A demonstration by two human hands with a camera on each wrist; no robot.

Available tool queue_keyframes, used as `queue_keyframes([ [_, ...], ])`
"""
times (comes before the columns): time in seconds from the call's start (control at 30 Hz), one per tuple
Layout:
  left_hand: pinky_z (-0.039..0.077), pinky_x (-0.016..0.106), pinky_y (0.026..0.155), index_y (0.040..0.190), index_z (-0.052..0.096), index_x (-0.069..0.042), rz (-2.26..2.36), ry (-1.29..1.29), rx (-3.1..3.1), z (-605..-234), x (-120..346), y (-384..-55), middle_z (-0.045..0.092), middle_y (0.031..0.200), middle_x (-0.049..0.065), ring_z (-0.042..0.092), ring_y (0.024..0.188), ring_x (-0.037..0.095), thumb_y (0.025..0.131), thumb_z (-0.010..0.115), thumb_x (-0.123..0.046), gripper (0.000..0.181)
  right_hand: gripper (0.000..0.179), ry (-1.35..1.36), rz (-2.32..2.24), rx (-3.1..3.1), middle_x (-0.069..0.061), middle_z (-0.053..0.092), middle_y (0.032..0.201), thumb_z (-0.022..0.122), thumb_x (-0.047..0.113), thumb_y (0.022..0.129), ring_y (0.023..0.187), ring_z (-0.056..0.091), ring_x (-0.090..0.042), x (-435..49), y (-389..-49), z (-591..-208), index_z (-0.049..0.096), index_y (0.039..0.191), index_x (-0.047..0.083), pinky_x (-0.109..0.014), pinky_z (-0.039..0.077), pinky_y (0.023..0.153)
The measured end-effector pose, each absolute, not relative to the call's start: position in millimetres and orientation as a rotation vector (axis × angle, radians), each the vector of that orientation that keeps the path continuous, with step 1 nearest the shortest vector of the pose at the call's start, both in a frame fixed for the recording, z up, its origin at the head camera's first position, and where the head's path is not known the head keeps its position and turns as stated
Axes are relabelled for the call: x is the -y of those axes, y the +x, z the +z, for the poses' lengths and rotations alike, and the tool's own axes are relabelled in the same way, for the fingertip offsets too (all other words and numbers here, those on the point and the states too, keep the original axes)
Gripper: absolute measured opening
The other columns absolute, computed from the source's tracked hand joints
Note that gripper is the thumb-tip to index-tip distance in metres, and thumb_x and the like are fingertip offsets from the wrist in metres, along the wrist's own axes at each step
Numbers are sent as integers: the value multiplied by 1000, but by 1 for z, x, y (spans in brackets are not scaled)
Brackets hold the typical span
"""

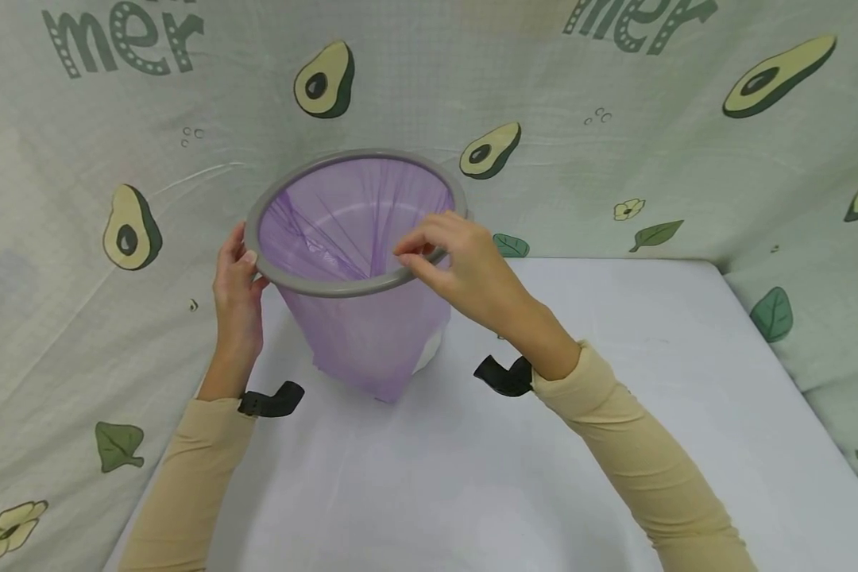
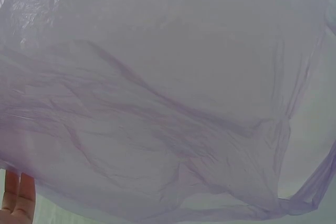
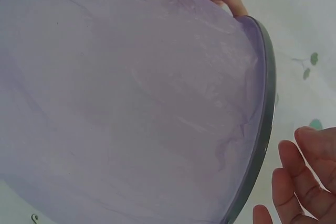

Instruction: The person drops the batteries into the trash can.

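Observation:
A trash bin (image 1: 430,355), pale where its side shows, stands on the white table with a purple trash bag (image 1: 372,334) lining it and hanging over its outside. A grey ring (image 1: 314,287) runs round the top over the bag. My left hand (image 1: 237,298) holds the bin at the left, thumb at the ring and fingers along the side; two of its fingertips show in the left wrist view. Over the front right of the ring hovers my right hand (image 1: 465,270), fingers loosely bent. In the right wrist view those fingers (image 3: 286,195) are apart from the ring, holding nothing visible.
The white tabletop (image 1: 415,492) extends in front and to the right of the bin. A pale cloth (image 1: 415,87) printed with avocados and leaves hangs behind and at both sides. Black straps (image 1: 275,400) are on both wrists.

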State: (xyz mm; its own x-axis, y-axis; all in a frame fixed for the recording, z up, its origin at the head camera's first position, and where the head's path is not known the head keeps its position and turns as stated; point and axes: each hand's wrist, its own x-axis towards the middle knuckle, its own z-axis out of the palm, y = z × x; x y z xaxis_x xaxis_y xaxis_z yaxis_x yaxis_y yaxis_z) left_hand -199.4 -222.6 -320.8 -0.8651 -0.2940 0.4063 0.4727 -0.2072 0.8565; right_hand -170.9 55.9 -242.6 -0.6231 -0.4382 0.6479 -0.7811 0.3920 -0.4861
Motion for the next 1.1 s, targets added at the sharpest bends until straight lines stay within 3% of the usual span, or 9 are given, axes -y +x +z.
queue_keyframes([
  [0.2, 43, 19, 74, 137, 42, -7, -2121, -192, 1565, -320, 222, -198, 47, 117, 2, 49, 89, 11, 87, 41, -14, 51, 7, 1036, 1126, 2243, -4, 67, 85, 66, 6, 83, 80, 56, -13, -60, -170, -245, 69, 89, 3, -25, 47, 75],
  [0.57, 42, 19, 75, 137, 43, -9, -2113, -191, 1567, -321, 221, -198, 47, 117, 2, 49, 90, 11, 87, 40, -13, 50, 14, 840, 1216, 2319, -5, 67, 95, 66, 8, 84, 85, 57, -14, -87, -172, -261, 67, 97, 4, -31, 46, 83],
  [1.1, 42, 20, 75, 137, 42, -9, -2110, -192, 1579, -320, 222, -201, 48, 119, 3, 48, 92, 12, 87, 40, -15, 50, 24, 562, 1266, 2493, -10, 65, 105, 64, 13, 85, 91, 56, -21, -125, -183, -316, 63, 107, 3, -38, 45, 84],
])
